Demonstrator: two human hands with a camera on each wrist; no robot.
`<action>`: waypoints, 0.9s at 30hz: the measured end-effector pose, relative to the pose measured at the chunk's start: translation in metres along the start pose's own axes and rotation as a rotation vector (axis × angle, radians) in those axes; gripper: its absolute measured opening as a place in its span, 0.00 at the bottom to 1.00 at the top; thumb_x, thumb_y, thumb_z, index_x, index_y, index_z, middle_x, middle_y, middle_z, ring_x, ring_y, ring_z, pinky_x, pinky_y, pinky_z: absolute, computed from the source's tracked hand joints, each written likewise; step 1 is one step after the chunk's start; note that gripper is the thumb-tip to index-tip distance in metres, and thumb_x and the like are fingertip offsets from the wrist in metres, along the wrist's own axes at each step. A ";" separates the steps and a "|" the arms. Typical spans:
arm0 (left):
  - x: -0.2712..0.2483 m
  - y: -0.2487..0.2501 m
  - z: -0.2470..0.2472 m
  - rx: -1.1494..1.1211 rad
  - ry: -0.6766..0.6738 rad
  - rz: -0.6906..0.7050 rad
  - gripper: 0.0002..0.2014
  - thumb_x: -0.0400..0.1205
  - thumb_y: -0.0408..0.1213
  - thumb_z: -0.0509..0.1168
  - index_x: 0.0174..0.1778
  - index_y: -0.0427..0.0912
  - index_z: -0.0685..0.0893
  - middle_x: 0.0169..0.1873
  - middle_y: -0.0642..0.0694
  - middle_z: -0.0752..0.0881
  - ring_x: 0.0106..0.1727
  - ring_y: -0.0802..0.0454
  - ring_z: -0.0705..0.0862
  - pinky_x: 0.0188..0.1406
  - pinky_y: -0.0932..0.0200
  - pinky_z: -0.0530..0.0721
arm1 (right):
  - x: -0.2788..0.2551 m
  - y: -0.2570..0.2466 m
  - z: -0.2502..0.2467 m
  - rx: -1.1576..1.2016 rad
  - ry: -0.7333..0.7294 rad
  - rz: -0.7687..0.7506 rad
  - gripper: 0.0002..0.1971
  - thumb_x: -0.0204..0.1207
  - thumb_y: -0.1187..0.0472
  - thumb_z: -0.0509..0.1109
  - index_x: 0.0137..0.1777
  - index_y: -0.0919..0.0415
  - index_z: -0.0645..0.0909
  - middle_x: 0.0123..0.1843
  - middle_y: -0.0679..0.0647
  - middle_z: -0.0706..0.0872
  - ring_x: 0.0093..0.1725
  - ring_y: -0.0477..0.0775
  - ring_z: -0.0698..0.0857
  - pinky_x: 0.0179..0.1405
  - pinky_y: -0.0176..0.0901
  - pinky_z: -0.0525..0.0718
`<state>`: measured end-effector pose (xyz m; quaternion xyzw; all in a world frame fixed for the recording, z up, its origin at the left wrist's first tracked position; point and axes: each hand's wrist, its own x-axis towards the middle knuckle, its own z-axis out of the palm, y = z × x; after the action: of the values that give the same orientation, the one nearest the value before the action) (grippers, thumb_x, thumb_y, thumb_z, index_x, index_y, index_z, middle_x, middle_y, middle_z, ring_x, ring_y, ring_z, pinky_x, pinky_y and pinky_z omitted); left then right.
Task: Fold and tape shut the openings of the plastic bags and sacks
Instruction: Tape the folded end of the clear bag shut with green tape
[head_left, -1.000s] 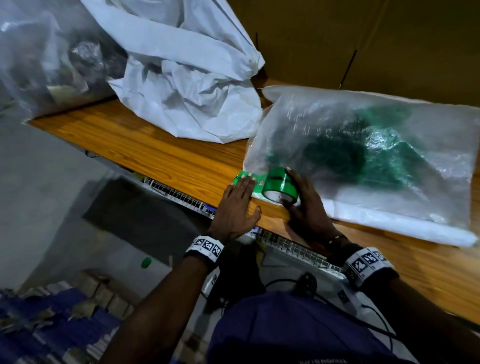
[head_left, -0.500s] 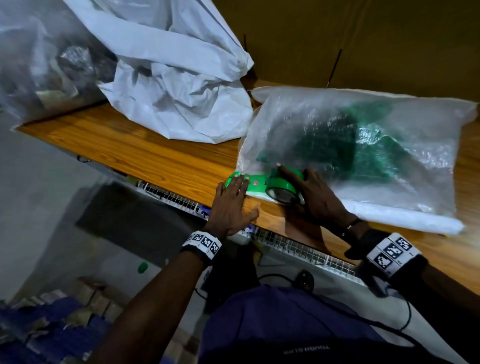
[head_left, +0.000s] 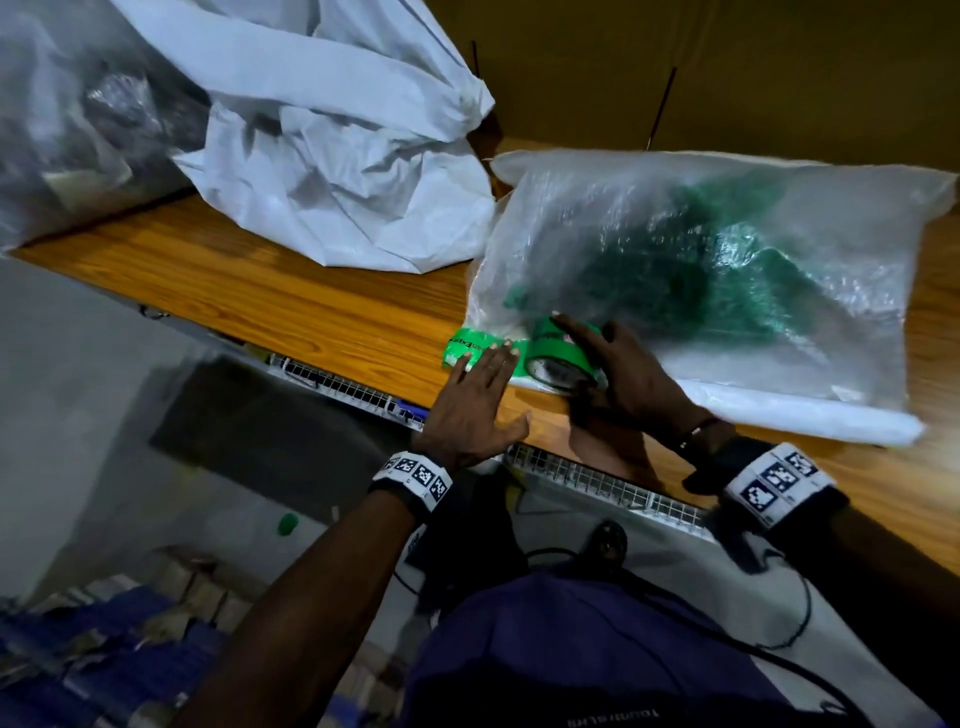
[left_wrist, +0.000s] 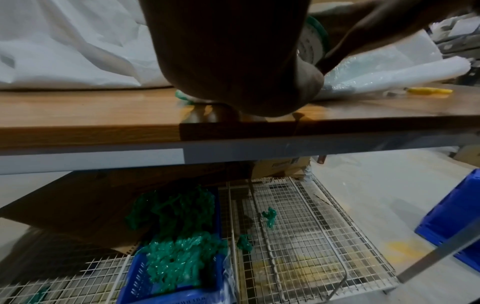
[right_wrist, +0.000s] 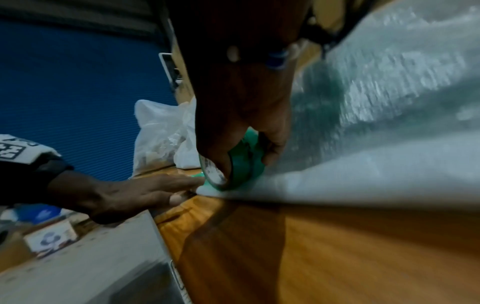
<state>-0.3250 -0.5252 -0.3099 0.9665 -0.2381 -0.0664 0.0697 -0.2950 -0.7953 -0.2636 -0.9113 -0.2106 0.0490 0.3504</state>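
Observation:
A clear plastic bag (head_left: 727, 270) with green netting inside lies on the wooden table (head_left: 291, 306), its near edge folded into a white roll (head_left: 779, 410). My right hand (head_left: 623, 379) grips a green tape roll (head_left: 558, 353) standing on the bag's left corner; in the right wrist view the thumb and fingers curl round the tape roll (right_wrist: 241, 162). A green tape strip (head_left: 472, 345) runs left from the roll over the bag's corner. My left hand (head_left: 478, 400) lies flat with straight fingers pressing on that strip. In the left wrist view my palm (left_wrist: 228, 61) blocks the fingers.
A crumpled white sack (head_left: 332, 156) lies at the back left of the table, with another clear bag (head_left: 78, 119) beside it. A brown cardboard wall (head_left: 727, 67) stands behind. Below the table are a wire shelf (left_wrist: 298, 236) and a blue crate of green netting (left_wrist: 179, 257). A yellow tool (left_wrist: 428, 90) lies on the table to the right.
The right hand has drawn the tape roll to the right, lengthening the green strip. The left hand has stayed flat on the strip's start.

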 end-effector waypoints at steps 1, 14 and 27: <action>0.000 0.001 0.001 -0.004 -0.003 -0.003 0.47 0.83 0.67 0.58 0.93 0.41 0.55 0.92 0.43 0.56 0.93 0.46 0.54 0.90 0.39 0.51 | -0.001 0.003 -0.008 -0.059 -0.026 -0.003 0.44 0.76 0.30 0.64 0.91 0.43 0.63 0.51 0.63 0.73 0.47 0.59 0.75 0.43 0.49 0.70; 0.010 0.042 -0.006 -0.057 -0.017 -0.167 0.46 0.83 0.71 0.53 0.93 0.48 0.55 0.93 0.51 0.52 0.92 0.35 0.50 0.86 0.23 0.46 | -0.033 0.030 0.014 0.250 0.157 0.081 0.50 0.71 0.65 0.85 0.89 0.48 0.63 0.78 0.60 0.78 0.75 0.61 0.81 0.72 0.63 0.83; 0.012 0.054 -0.008 0.020 -0.001 -0.177 0.49 0.82 0.75 0.52 0.92 0.42 0.59 0.92 0.47 0.55 0.93 0.42 0.50 0.89 0.30 0.44 | -0.050 0.038 -0.032 -0.145 0.015 0.011 0.46 0.74 0.53 0.75 0.92 0.45 0.59 0.61 0.66 0.74 0.58 0.70 0.77 0.54 0.55 0.78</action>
<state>-0.3374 -0.5779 -0.2945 0.9843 -0.1526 -0.0705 0.0536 -0.3194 -0.8615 -0.2674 -0.9357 -0.2061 0.0285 0.2850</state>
